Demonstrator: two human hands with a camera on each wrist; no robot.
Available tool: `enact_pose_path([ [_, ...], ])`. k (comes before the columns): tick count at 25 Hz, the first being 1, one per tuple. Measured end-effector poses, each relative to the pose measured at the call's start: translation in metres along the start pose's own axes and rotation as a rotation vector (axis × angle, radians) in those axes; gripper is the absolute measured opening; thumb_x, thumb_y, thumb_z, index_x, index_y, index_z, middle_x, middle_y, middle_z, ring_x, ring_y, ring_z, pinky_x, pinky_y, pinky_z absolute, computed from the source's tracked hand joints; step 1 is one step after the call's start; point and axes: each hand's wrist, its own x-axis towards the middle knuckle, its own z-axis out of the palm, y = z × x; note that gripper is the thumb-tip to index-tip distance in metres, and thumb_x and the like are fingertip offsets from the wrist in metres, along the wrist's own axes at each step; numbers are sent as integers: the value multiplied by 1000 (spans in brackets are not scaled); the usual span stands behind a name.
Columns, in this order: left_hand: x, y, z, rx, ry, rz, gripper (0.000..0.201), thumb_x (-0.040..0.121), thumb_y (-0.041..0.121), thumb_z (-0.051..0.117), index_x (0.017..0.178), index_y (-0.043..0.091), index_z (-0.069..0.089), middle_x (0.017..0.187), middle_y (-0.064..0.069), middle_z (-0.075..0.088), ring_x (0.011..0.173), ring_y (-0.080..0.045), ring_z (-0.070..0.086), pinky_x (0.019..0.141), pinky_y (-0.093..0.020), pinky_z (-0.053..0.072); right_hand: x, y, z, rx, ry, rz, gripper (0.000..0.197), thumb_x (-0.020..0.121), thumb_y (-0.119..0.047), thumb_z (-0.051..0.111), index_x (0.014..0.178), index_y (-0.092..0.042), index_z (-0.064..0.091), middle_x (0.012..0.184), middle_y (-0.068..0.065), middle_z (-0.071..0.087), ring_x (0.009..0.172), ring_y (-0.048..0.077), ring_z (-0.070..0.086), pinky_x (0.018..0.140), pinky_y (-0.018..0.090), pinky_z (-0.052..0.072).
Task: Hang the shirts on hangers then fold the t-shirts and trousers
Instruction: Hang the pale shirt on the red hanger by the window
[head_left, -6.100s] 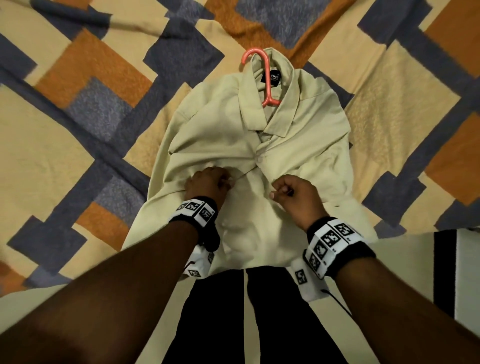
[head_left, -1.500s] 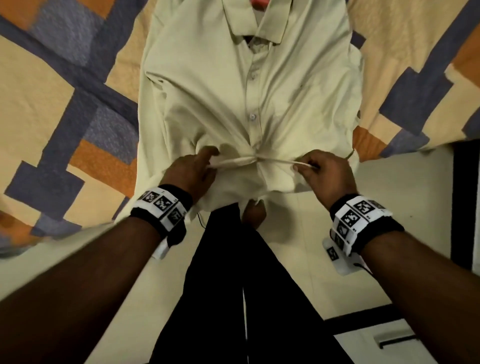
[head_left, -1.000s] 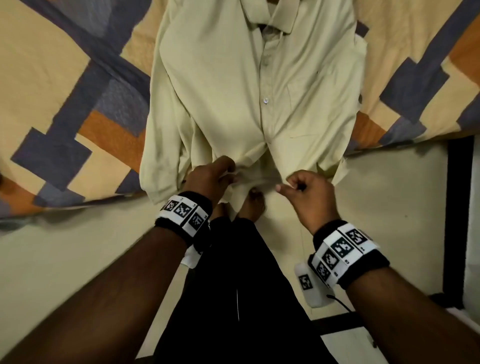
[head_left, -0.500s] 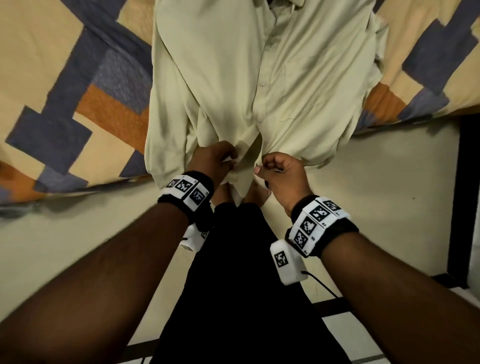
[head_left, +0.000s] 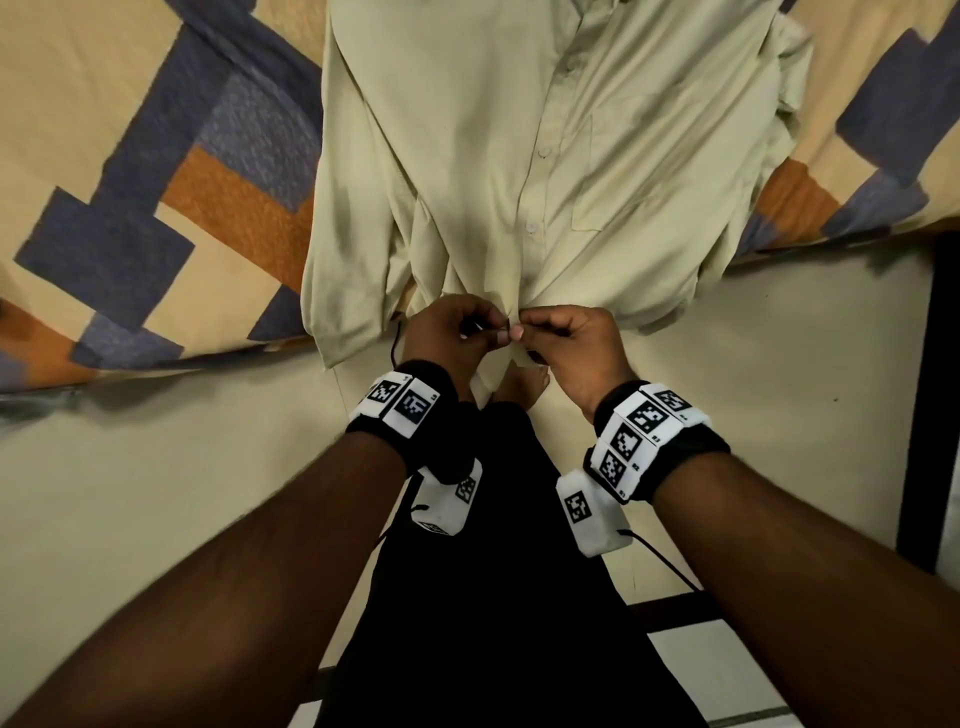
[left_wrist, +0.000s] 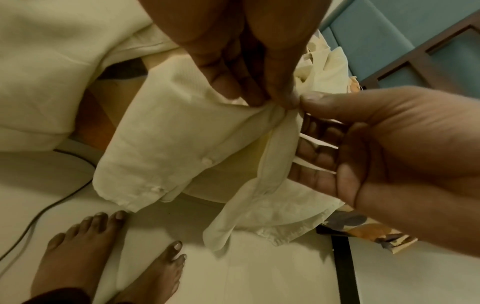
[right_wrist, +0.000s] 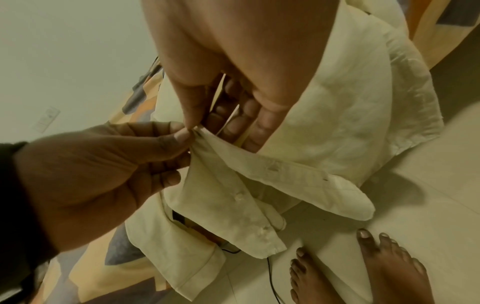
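Pale floor tiles (head_left: 156, 493) run up to the side of a bed spread with a patchwork cover (head_left: 156, 171) of cream, orange and slate-blue blocks; over its edge hangs a cream button-up shirt (head_left: 467, 156), front uppermost, its lower part spilling off the mattress toward the floor, one sleeve drooping at the left side and a chest pocket showing on the right panel; the collar end runs out of the head view at the top. From where I stand, the person is at the bedside in dark trousers (head_left: 493, 597), bare feet (left_wrist: 109, 257) planted on the tiles just beneath the hem; a thin dark cable (left_wrist: 52, 195) trails across the floor beside them. Both hands meet at the shirt's front placket, low down, fingertips touching; the left hand (head_left: 452, 332) pinches the button-side strip between thumb and forefinger, the other fingers loosely curled behind the cloth; the right hand (head_left: 571, 343) pinches the opposite edge at the same spot, its remaining fingers tucked under the panel; whether a button sits between the fingertips I cannot tell. Below the pinch the two front panels fall apart, a couple of buttons (right_wrist: 238, 197) showing on one strip and buttonholes on the other. Each wrist carries a black band with white coded tags (head_left: 644, 431).
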Motion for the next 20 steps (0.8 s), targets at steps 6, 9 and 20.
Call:
enact_pose_path([
  [6,-2,5,2,-109,-33,-67,22,77,0,73,70,20,67,63,11,64,55,5,57,70,-17,49,-8,-2,-8,82,-44,24,22,87,5,61,104,-7,68,56,-8,65,56,4,59,66,19,54],
  [9,-3,10,6,-87,-37,-91,17,78,2,72,73,18,69,61,5,63,48,3,53,59,-12,47,-8,-4,-10,100,-50,39,19,85,7,63,93,-8,71,54,-4,63,51,9,57,60,21,53],
  [20,-9,18,6,-97,-8,-145,8,75,16,77,72,21,72,66,-1,71,60,-11,67,67,-25,56,-3,5,-7,-15,-32,13,19,80,5,71,76,-12,66,73,8,60,61,18,58,60,25,54],
])
